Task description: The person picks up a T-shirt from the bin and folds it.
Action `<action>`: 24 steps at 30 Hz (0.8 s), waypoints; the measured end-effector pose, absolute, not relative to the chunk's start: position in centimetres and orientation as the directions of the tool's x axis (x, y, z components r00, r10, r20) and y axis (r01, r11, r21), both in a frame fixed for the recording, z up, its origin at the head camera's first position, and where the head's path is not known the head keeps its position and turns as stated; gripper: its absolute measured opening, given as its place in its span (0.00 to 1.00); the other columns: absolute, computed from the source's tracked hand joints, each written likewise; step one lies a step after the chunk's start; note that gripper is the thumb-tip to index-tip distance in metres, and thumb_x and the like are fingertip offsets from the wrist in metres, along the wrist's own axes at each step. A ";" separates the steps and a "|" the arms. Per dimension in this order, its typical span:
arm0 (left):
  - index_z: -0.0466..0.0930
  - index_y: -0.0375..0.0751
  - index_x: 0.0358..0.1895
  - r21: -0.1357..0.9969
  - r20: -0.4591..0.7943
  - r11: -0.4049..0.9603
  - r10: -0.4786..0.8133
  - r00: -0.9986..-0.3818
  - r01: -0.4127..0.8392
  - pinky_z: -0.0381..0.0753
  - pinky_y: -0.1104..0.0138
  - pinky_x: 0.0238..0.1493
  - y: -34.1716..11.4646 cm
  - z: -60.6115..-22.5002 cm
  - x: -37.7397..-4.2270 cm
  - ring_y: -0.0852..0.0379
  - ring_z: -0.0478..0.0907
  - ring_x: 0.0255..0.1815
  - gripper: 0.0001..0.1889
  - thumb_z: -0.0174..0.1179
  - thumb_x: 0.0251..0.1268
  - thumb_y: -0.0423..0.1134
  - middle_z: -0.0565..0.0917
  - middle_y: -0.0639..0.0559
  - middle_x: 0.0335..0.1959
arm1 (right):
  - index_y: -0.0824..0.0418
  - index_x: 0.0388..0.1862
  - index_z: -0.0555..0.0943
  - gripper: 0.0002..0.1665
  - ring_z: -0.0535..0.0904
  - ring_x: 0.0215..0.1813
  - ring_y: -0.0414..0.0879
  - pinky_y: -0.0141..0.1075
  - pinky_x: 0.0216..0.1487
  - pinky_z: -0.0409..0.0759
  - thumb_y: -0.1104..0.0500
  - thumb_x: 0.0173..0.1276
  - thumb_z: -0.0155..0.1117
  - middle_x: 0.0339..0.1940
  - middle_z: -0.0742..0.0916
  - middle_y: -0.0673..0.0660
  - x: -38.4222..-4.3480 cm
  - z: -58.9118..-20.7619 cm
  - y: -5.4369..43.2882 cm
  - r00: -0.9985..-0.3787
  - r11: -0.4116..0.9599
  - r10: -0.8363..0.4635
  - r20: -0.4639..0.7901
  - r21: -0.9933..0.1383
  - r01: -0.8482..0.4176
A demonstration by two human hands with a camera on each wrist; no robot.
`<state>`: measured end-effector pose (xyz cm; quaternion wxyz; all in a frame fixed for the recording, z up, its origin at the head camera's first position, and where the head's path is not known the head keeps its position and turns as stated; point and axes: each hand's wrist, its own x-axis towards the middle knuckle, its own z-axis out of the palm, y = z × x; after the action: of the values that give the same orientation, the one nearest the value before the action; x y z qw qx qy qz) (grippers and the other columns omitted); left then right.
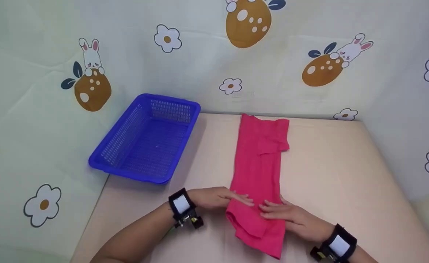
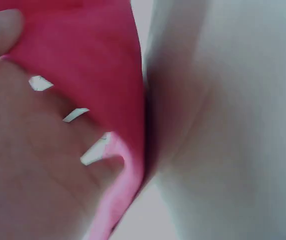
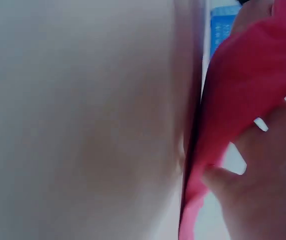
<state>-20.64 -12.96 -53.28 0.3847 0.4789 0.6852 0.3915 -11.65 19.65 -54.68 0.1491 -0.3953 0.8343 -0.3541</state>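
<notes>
A pink shirt, folded into a long narrow strip, lies on the table with what looks like a sleeve flap at its far right. My left hand holds the near end from the left, fingers straight across the top. In the left wrist view its thumb is on the opposite face of the cloth from the fingers. From the right, my right hand pinches the same end, its fingers on top and its thumb partly hidden by fabric. The near end folds over in layers between the hands.
A blue plastic basket with perforated sides stands to the left of the shirt. Pale walls with rabbit and flower prints border the table at the back and sides. A small blue printed item shows in the right wrist view.
</notes>
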 end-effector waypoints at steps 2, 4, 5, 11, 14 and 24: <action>0.68 0.53 0.73 0.955 -0.062 0.133 0.964 -0.257 0.267 0.56 0.63 0.80 -12.8 -53.6 -21.1 0.61 0.59 0.79 0.23 0.38 0.81 0.49 0.69 0.56 0.75 | 0.48 0.73 0.71 0.26 0.65 0.78 0.46 0.19 0.77 0.35 0.61 0.78 0.48 0.74 0.75 0.53 -12.1 -54.3 19.5 -0.640 0.367 -0.761 0.103 -0.746 -0.556; 0.68 0.47 0.72 0.984 -0.003 0.055 0.957 -0.290 0.170 0.64 0.66 0.75 -12.7 -54.0 -21.6 0.62 0.67 0.74 0.24 0.40 0.81 0.50 0.73 0.55 0.71 | 0.56 0.73 0.70 0.27 0.68 0.76 0.44 0.20 0.78 0.41 0.65 0.78 0.45 0.72 0.76 0.56 -12.7 -53.9 19.5 -0.649 0.282 -0.748 0.139 -0.818 -0.500; 0.68 0.45 0.72 0.992 0.012 0.028 0.952 -0.306 0.125 0.68 0.67 0.72 -12.6 -54.1 -21.9 0.63 0.71 0.70 0.26 0.41 0.80 0.52 0.77 0.54 0.68 | 0.58 0.73 0.69 0.26 0.68 0.76 0.43 0.21 0.78 0.46 0.66 0.79 0.43 0.72 0.76 0.55 -13.0 -53.6 19.5 -0.658 0.237 -0.742 0.128 -0.868 -0.436; 0.69 0.50 0.72 0.994 -0.039 -0.012 0.888 -0.459 -0.106 0.78 0.66 0.53 -11.6 -54.6 -24.0 0.62 0.78 0.54 0.33 0.48 0.72 0.63 0.81 0.53 0.61 | 0.65 0.78 0.55 0.28 0.63 0.78 0.40 0.30 0.74 0.65 0.63 0.82 0.29 0.78 0.69 0.54 -16.0 -53.2 20.5 -0.671 -0.111 -0.739 0.060 -0.993 0.033; 0.72 0.54 0.70 0.962 -0.070 -0.091 0.830 -0.553 -0.258 0.80 0.60 0.58 -10.3 -55.1 -25.1 0.58 0.78 0.61 0.28 0.50 0.72 0.60 0.80 0.51 0.64 | 0.61 0.80 0.48 0.29 0.62 0.79 0.44 0.38 0.76 0.65 0.60 0.83 0.26 0.80 0.65 0.54 -17.9 -54.3 21.1 -0.665 -0.273 -0.742 0.082 -0.943 0.189; 0.75 0.44 0.57 0.766 -0.279 -0.299 0.642 -0.714 -0.569 0.80 0.59 0.58 -6.9 -57.7 -26.8 0.57 0.82 0.52 0.16 0.45 0.77 0.45 0.85 0.53 0.49 | 0.50 0.75 0.64 0.29 0.71 0.73 0.49 0.52 0.75 0.66 0.47 0.84 0.24 0.71 0.76 0.53 -20.6 -58.2 21.6 -0.676 -0.452 -0.731 -0.090 -0.678 0.579</action>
<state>-26.81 -6.89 -57.72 0.3759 0.0399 0.4571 0.8051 -20.62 21.62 -58.19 0.3876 -0.1081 0.3518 -0.8452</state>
